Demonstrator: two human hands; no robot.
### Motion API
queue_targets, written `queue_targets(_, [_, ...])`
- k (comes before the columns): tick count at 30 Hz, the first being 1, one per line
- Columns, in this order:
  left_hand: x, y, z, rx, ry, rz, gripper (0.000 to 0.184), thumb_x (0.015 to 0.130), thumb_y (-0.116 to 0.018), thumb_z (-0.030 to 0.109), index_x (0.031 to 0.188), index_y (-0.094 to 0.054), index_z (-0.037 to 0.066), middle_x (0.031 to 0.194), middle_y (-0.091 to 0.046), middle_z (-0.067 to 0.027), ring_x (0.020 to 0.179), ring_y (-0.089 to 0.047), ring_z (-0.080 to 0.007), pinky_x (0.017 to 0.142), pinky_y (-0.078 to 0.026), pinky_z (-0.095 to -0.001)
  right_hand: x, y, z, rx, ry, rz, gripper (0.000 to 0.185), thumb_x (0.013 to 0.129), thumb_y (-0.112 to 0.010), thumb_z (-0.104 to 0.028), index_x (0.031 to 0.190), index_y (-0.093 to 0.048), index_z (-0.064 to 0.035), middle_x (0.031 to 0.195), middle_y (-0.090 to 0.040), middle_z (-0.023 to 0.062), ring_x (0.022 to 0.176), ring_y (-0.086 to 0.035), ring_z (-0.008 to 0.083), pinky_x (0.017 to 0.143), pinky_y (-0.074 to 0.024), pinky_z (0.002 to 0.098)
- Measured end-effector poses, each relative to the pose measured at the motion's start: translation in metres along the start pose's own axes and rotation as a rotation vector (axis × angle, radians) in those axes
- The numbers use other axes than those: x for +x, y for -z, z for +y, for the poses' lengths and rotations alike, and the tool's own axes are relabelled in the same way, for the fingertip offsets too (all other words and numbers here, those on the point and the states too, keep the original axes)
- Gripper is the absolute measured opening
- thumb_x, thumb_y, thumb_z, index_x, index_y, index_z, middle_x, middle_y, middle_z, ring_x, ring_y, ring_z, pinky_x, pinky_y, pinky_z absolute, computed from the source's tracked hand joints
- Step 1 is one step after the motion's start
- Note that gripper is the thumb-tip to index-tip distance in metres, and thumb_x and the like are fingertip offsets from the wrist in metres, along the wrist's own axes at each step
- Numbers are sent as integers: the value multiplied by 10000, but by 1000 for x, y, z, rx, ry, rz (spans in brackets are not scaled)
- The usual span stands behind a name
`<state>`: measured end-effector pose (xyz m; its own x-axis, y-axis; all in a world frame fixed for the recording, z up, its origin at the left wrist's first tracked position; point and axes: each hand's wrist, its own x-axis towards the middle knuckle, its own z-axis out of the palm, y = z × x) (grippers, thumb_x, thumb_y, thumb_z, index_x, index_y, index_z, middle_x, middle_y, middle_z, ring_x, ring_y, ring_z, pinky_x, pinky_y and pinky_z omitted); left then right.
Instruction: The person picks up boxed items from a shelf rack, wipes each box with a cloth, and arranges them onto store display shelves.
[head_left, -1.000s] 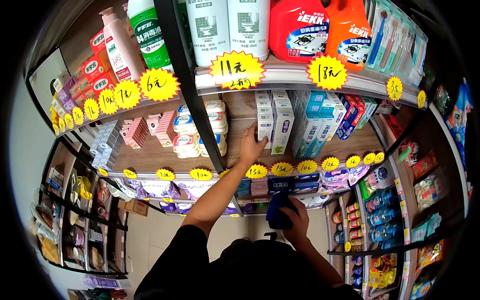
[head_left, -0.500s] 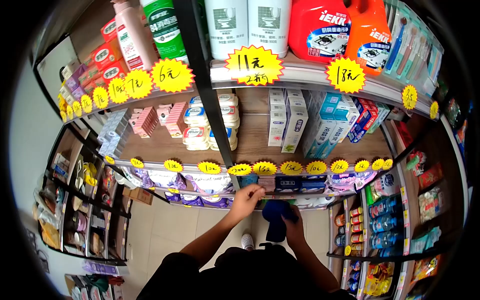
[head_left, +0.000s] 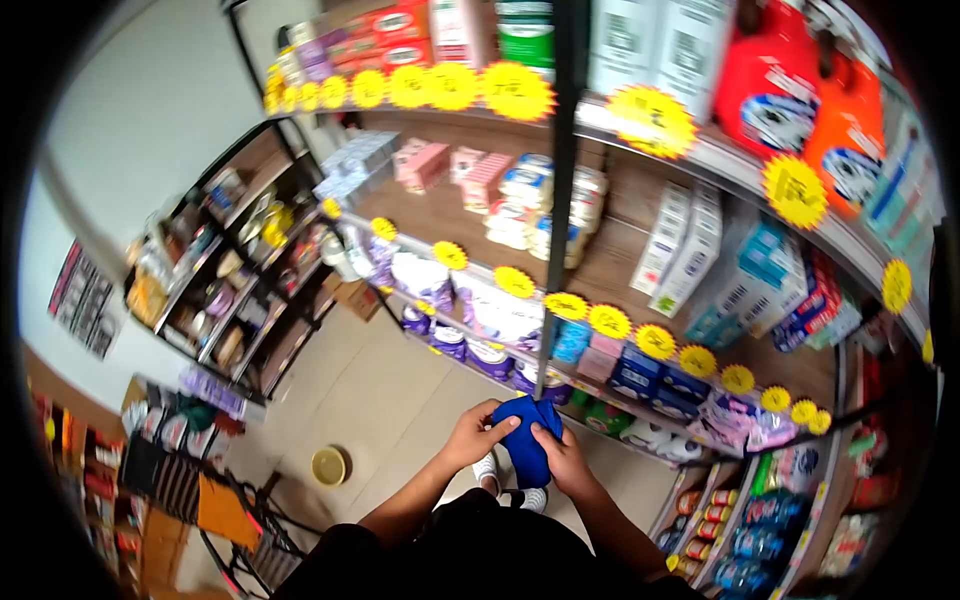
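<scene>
A folded blue cloth [head_left: 526, 458] hangs in front of my body, between my two hands. My left hand [head_left: 478, 438] pinches its upper left edge, thumb on top. On the other side my right hand [head_left: 567, 464] grips the right edge, its thumb pressed on the cloth's face. Both hands are below and in front of the shelf unit's lowest visible tiers. Beyond the cloth, blue packs [head_left: 636, 372] and a pink pack [head_left: 600, 356] stand on a shelf.
Shelves of toiletries carry yellow price tags [head_left: 652, 120]. A black upright post [head_left: 560, 200] divides them. At left stand a rack [head_left: 232, 262], a cardboard box [head_left: 355, 298], a chair [head_left: 222, 508] and a yellowish bowl [head_left: 330, 465] on the floor. Bottled goods [head_left: 757, 543] fill shelves at lower right.
The view has swung left and tilted, bringing the chair and bowl into sight. My left hand, earlier apart from the cloth, now holds it together with my right.
</scene>
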<state>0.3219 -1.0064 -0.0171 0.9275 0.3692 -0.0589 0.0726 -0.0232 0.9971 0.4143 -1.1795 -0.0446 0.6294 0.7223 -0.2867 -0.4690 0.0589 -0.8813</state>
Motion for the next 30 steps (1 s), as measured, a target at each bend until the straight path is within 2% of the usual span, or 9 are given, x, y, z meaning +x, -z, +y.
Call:
queue_targets(3, [-30,26,6,-24,65,150,187,974,-715,205,991,-650,30,850,-643,11,792,-585,-61,705,-482,-238,9,-32,4,-12,-54,-101,348,1015,-641,-292,1224,-655,-14,1072,-683,34,932,-617,101,829,-517,270])
queue_targets(8, [-77,72,10,-2,124,346,255,951,-745,270,930,-654,32,734,-603,20,653,-537,-50,560,-453,-239,12,-92,6,-126,-107,-354,353,964,-707,-197,1256,-631,-14,1111,-684,46,983,-636,116,871,-533,298])
queue_targets(12, [-112,127,-4,48,47,454,274,933,-766,292,944,-660,40,754,-624,29,655,-558,-53,547,-458,-235,31,-151,22,-231,-98,-493,384,918,-757,-138,1254,-624,-9,1117,-685,48,998,-642,125,886,-539,313])
queue_targets(14, [-131,162,-6,17,120,460,272,925,-778,281,940,-660,35,772,-627,30,703,-568,-52,596,-473,-236,42,-182,36,-256,-60,-515,360,912,-757,-124,1230,-635,-8,1103,-690,49,983,-644,125,874,-540,307])
queue_targets(18, [-167,244,-22,14,-9,448,269,927,-775,274,958,-660,33,789,-633,22,737,-563,-61,651,-494,-260,68,-259,52,-335,12,-609,327,894,-759,-99,1189,-659,2,1076,-700,49,964,-643,122,867,-539,298])
queue_targets(22, [-197,324,-25,-97,37,386,231,958,-742,225,1053,-648,37,880,-636,31,801,-562,-44,685,-477,-234,86,-330,73,-314,-163,-650,354,874,-785,-106,1192,-670,0,1094,-702,56,980,-652,127,870,-541,301])
queue_targets(25, [-216,377,-40,-93,56,433,221,1018,-654,252,1087,-646,42,892,-630,34,795,-553,-46,684,-464,-229,104,-374,94,-210,-290,-693,322,869,-791,-111,1154,-682,-7,1070,-707,56,976,-664,138,889,-539,312])
queue_targets(27, [-226,403,-50,-116,55,447,250,1058,-578,277,1111,-642,41,907,-621,31,803,-547,-59,710,-460,-241,121,-399,110,42,-335,-778,386,848,-818,-170,1164,-660,-14,1080,-698,74,986,-669,176,916,-536,344])
queue_targets(30, [-231,433,-52,-239,53,475,253,1037,-621,284,1101,-654,41,882,-590,47,808,-513,-51,724,-445,-236,141,-444,122,299,-418,-774,493,826,-838,-247,1204,-620,-18,1143,-670,95,1049,-654,225,953,-523,378])
